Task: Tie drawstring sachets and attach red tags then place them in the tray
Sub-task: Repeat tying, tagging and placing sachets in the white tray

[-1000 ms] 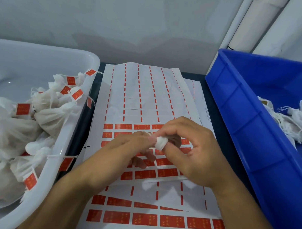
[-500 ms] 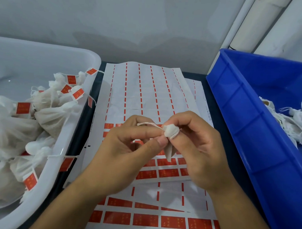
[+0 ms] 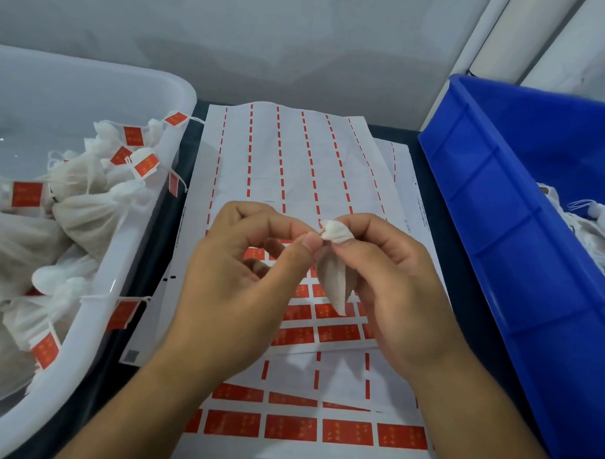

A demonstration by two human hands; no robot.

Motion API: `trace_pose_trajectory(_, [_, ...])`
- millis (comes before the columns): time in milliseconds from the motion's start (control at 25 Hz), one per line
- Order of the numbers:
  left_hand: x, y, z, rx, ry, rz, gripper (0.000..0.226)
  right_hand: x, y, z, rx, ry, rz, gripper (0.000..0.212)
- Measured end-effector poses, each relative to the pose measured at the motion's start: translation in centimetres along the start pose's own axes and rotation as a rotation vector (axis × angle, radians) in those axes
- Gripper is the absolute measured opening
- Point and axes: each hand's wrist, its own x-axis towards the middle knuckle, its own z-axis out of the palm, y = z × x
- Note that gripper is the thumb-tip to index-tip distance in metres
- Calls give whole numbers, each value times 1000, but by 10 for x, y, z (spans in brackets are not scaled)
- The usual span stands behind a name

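Sachet held over tag sheets; my R hand fingers pinch its neck, L hand fingers pinch alongside.

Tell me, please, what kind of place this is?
Probably a small hand-packing workstation. A white tray holds finished sachets bearing red tags, a blue bin holds untagged ones, and sticker sheets of red labels lie between them. Both hands pinch one sachet.

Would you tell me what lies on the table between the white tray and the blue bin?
In the head view, sticker sheets with red tags lie between the white tray and the blue bin.
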Motion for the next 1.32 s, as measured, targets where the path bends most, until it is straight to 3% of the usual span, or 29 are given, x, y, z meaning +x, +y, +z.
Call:
trace_pose_trajectory(120, [0,-2,1,27,0,-24,19,1,2,-1,146,-68,150,21])
trace_pose_trajectory(240, [-1,-6,3,10,-28,-44,16,0,1,0,451,-167,281,19])
trace_pose_trajectory(400, [0,-10,5,64,-23,-29,14,2,2,0,720,-216,388,34])
trace_pose_trajectory(560, [2,-16,8,204,62,43,3,3,5,0,583,-171,440,43])
trace_pose_trajectory(760, [3,-21,6,318,120,167,25,4,3,2,580,-72,519,38])
trace_pose_trajectory(1120, [3,-19,-2,472,39,300,26,6,5,0,489,-12,494,35])
trace_pose_trajectory(1320, [4,-20,-5,529,33,296,25,2,5,1,36,20,327,35])
